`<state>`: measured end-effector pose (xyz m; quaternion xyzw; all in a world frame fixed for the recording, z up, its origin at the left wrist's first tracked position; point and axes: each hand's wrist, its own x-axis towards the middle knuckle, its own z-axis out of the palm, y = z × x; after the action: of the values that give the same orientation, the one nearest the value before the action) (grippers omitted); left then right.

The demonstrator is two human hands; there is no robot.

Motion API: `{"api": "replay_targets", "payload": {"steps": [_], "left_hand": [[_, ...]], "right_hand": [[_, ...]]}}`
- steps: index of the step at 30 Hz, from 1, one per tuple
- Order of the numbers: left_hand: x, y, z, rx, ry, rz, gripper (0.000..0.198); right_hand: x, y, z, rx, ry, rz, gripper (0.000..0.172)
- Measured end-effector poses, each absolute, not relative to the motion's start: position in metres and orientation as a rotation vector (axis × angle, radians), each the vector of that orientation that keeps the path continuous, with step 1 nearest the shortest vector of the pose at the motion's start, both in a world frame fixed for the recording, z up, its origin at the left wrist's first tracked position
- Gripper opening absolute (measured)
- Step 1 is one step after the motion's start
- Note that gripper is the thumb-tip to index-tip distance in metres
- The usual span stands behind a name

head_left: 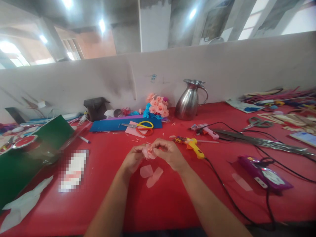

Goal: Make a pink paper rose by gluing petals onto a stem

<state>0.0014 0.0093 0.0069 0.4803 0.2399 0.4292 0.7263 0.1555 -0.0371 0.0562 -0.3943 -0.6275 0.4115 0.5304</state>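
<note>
A small pink paper flower [149,152] is held between my two hands above the red table [158,210]. My left hand [133,159] pinches it from the left side. My right hand [170,154] has its thumb and fingers closed on the flower's right side. Loose pink petals [152,175] lie on the table just below the hands. To the right of my right hand rests a yellow glue gun [195,147]. Behind the hands, yellow-handled scissors [140,125] lie across a blue board [106,125].
A bunch of pink and blue flowers [158,107] and a metal jug [188,100] stand at the back. A pink glue gun [208,131], a purple power strip [265,174] and black cables lie right. A green board [34,154] is at left.
</note>
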Motion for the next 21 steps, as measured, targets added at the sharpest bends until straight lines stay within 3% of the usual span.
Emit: {"api": "replay_targets", "payload": {"steps": [7,13,18,21], "left_hand": [[-0.001,0.007,0.011,1.083,0.478,0.959,0.01],[-0.001,0.002,0.015,1.07,0.46,0.967,0.013],[0.001,0.004,0.015,0.991,0.507,0.986,0.01],[0.002,0.007,0.012,0.907,0.611,1.009,0.01]], "right_hand": [[0.158,-0.034,0.049,-0.851,-1.343,1.21,0.007],[0.158,-0.03,0.048,-0.868,-1.187,1.139,0.009],[0.155,-0.026,0.045,-0.978,-1.171,1.136,0.026],[0.154,-0.025,0.044,-0.994,-1.148,1.089,0.02]]}}
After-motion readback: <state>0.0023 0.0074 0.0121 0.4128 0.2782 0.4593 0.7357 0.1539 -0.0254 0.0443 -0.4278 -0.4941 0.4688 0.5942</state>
